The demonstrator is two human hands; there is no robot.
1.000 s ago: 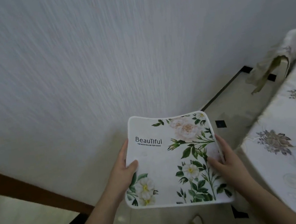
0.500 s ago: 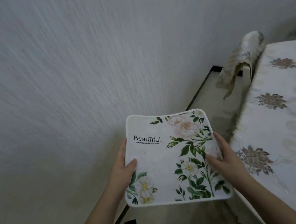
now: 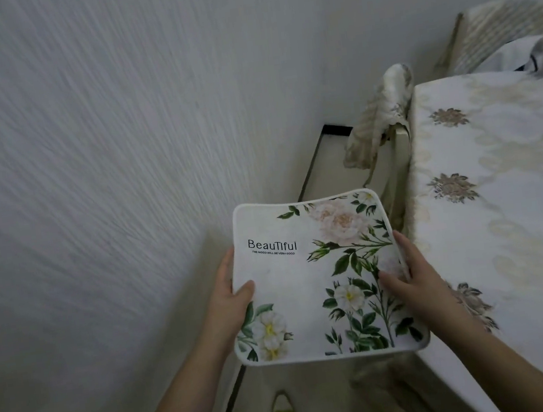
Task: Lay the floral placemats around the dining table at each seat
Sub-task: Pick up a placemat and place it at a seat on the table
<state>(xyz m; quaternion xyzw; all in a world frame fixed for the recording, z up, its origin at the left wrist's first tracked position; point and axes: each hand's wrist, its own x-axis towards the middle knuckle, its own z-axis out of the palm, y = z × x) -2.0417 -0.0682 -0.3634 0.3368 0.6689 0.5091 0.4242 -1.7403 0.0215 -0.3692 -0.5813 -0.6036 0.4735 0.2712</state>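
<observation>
Between the textured wall (image 3: 101, 159) and the covered dining table (image 3: 512, 208), in the single head view, one floral placemat (image 3: 317, 279) was held level in front of the person, clear of the tabletop and above the floor. The left hand (image 3: 231, 301) gripped its left edge, thumb curled over the top face and fingers beneath; the right hand (image 3: 407, 277) gripped the right edge likewise, thumb on the printed stems. Compared with one second earlier, the view had swung right: the table then occupied only the right margin and now filled most of the right side, its near corner lying just beside the mat's right edge. The grip and the mat's orientation were unchanged. This was judged to mean the person was closing on a seat, with the mat not yet laid. Count: one placemat visible, though whether further mats were stacked beneath it could not be told; two hands; one table, with no mat seen on its visible part; one chair back with a draped cover (image 3: 380, 122) at the table's far corner; one foot (image 3: 283, 411) below.
</observation>
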